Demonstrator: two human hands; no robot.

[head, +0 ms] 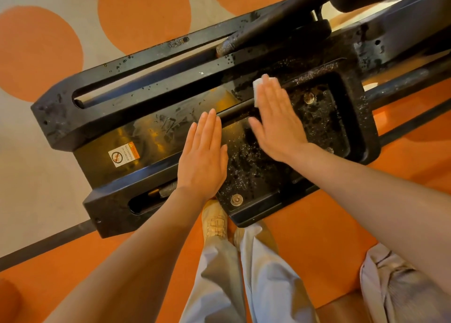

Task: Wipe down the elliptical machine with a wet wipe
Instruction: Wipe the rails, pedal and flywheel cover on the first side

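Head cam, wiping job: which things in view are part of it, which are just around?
In the job:
- elliptical machine
- wet wipe
- right hand, flat on the wipe
- left hand, flat on the machine

Just around:
- warning sticker
- orange-dotted floor
- shoe

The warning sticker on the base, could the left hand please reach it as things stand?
Probably yes: the left hand lies flat and empty on the elliptical base just beside the warning sticker, with nothing between them.
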